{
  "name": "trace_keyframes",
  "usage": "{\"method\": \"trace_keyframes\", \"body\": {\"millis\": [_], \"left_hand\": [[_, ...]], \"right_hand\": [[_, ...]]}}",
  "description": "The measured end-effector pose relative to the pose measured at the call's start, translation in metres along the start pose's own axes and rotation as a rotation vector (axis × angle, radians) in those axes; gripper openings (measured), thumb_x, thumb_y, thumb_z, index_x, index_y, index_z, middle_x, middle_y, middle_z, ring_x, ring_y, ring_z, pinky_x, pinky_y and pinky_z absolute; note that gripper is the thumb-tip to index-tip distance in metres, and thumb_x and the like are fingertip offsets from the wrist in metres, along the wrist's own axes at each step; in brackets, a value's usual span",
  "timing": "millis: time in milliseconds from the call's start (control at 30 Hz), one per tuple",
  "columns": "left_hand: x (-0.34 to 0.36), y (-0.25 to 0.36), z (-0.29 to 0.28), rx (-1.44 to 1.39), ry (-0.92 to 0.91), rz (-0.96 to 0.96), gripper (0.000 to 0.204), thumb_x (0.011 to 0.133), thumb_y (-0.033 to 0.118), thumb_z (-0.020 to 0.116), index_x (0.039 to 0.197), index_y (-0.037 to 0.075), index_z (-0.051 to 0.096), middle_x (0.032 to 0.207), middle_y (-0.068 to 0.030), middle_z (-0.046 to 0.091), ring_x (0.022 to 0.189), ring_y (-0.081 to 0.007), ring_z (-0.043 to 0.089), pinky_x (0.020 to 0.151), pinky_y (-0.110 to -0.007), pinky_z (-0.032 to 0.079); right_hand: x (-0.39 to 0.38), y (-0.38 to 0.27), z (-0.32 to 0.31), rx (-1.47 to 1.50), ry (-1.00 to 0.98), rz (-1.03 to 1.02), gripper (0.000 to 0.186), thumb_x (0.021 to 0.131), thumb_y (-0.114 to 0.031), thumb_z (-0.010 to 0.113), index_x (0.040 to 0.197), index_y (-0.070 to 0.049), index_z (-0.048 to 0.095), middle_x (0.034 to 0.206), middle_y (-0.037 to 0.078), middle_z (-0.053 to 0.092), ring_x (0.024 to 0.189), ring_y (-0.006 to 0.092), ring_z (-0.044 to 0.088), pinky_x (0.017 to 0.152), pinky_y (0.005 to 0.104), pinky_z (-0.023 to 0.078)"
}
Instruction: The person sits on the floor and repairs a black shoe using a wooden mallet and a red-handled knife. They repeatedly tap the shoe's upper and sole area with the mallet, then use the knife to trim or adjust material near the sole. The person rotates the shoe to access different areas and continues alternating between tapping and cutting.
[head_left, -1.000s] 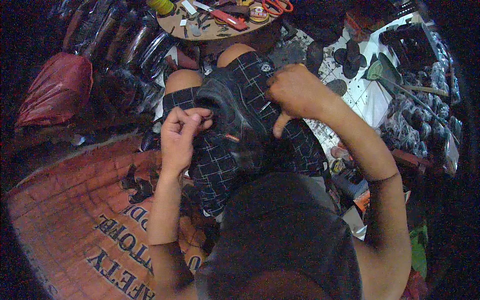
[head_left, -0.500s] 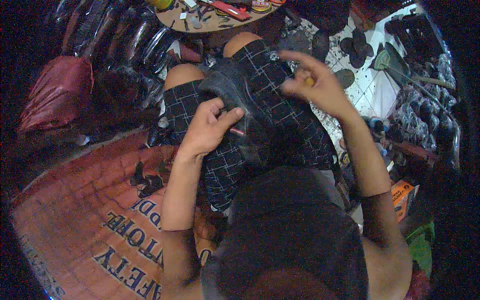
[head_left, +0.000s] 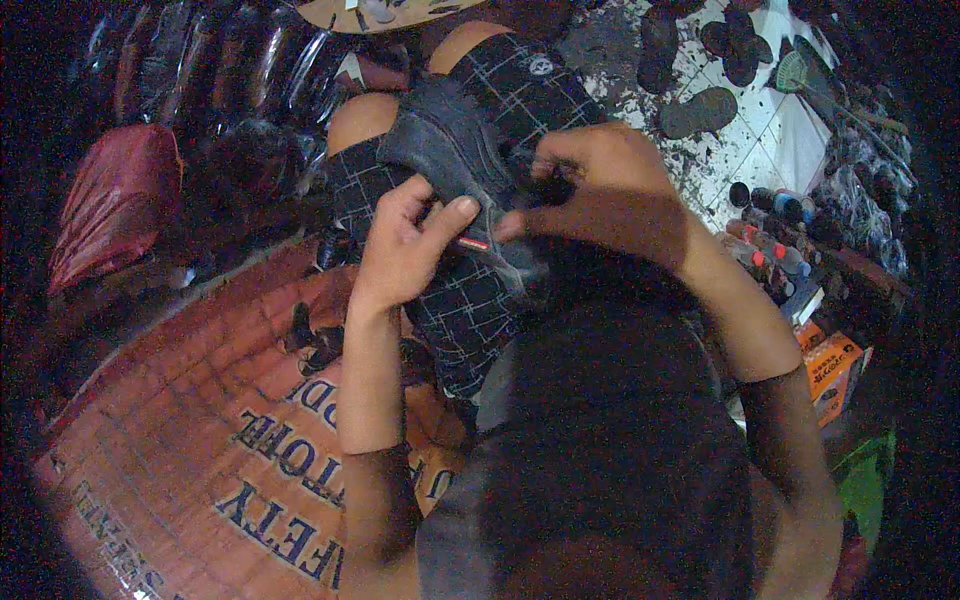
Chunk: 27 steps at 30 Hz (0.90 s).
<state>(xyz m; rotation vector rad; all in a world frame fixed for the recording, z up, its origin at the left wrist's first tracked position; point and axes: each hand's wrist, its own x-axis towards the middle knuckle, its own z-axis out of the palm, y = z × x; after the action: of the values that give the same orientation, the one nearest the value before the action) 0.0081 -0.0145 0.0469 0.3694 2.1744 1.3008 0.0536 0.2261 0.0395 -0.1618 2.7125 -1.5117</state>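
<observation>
Red sack (head_left: pixel 115 200): slumped at far left, beside a row of dark glossy bags (head_left: pixel 200 70).

Orange printed mat (head_left: pixel 200 440): brick pattern with dark lettering, spread on the floor under my left arm.

My left hand (head_left: pixel 405 245): grip closed on the near edge of the shoe, thumb pressed on top, fingers curled beneath.

Dark shoe (head_left: pixel 455 155): black, worn leather-like upper with visible stitched seams, a small red and white tab at its near edge (just by my thumb). It lies across my lap on checked shorts (head_left: pixel 470 300), held between both hands.

My right hand (head_left: pixel 600 185): grip narrow, fingertips pinched at the shoe's right side; what they pinch is too small to tell.

Loose black soles (head_left: pixel 700 105): scattered on the spattered white tile floor (head_left: pixel 770 140), upper right.

Small bottles (head_left: pixel 775 235): clustered right of my forearm, an orange box (head_left: pixel 835 370) below them.
</observation>
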Motion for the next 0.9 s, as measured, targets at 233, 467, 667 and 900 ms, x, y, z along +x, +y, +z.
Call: {"method": "trace_keyframes", "body": {"millis": [233,467,667,900], "left_hand": [[-0.024,-0.009,-0.023,0.900,0.194,0.363,0.020,0.086,0.023,0.073,0.082,0.006,0.063,0.077,-0.0135,0.060,0.068,-0.0331,0.061,0.062,-0.040,0.048],[-0.088,-0.172,-0.101,0.830,0.624,0.350,0.029,0.083,0.014,0.073,0.063,0.003,0.056,0.059,-0.0117,0.050,0.054,-0.0296,0.050,0.053,-0.041,0.035],[-0.116,-0.194,-0.112,0.536,0.671,0.049,0.017,0.090,0.012,0.069,0.079,0.001,0.065,0.068,-0.0025,0.059,0.061,-0.0144,0.046,0.058,-0.031,0.036],[-0.134,-0.106,-0.142,-0.367,0.602,0.222,0.016,0.088,0.020,0.068,0.080,0.008,0.061,0.121,-0.0056,0.061,0.096,-0.0200,0.059,0.080,-0.030,0.044]], "right_hand": [[0.013,-0.003,0.012,-0.220,-0.033,0.006,0.059,0.064,-0.058,0.087,0.064,-0.006,0.058,0.060,0.011,0.058,0.062,0.0342,0.063,0.059,0.0438,0.049],[0.025,-0.003,0.006,-0.141,-0.236,0.078,0.054,0.068,-0.050,0.087,0.064,-0.005,0.058,0.060,0.012,0.057,0.060,0.0346,0.062,0.059,0.0438,0.048],[0.024,0.010,0.000,-0.108,-0.314,0.063,0.050,0.078,-0.052,0.080,0.073,-0.005,0.063,0.068,0.007,0.064,0.059,0.0172,0.062,0.055,0.0371,0.047],[-0.011,0.049,-0.066,0.192,0.045,0.347,0.028,0.099,-0.023,0.058,0.121,-0.005,0.056,0.094,0.006,0.068,0.078,0.0170,0.059,0.068,0.0347,0.050]]}}
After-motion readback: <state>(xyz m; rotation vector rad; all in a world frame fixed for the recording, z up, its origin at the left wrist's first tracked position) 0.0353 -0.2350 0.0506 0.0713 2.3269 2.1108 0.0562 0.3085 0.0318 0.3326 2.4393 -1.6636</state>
